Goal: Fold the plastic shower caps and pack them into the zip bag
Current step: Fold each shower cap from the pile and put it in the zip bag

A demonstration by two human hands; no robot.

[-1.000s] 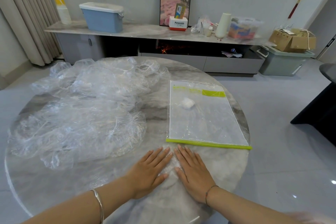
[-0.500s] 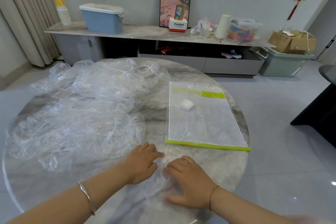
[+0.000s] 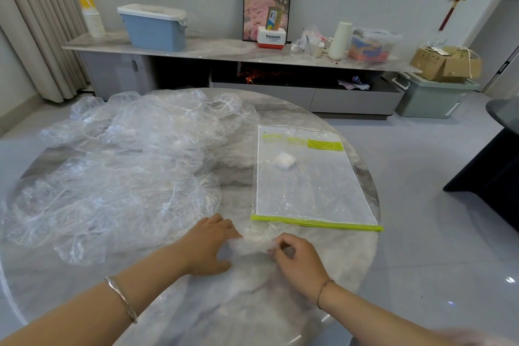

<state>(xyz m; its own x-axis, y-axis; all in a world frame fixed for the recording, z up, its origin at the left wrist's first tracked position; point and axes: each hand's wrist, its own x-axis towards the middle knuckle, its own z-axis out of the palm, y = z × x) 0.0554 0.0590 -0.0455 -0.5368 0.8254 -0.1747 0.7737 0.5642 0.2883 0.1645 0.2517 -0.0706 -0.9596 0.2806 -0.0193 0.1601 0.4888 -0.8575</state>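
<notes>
Sideboard (image 3: 219,49): box (image 3: 271,38) labelled "Panasonic". Marble table (image 3: 238,154): left hand (image 3: 207,244), right hand (image 3: 297,261) both pinching shower cap (image 3: 250,247).

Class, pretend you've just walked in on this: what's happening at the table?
A person works on one clear cap at the table's near edge. The left hand and right hand each pinch its bunched plastic. A big pile of loose caps lies to the left. The zip bag lies flat to the right, apart from the hands, a small white wad at its far end.
</notes>
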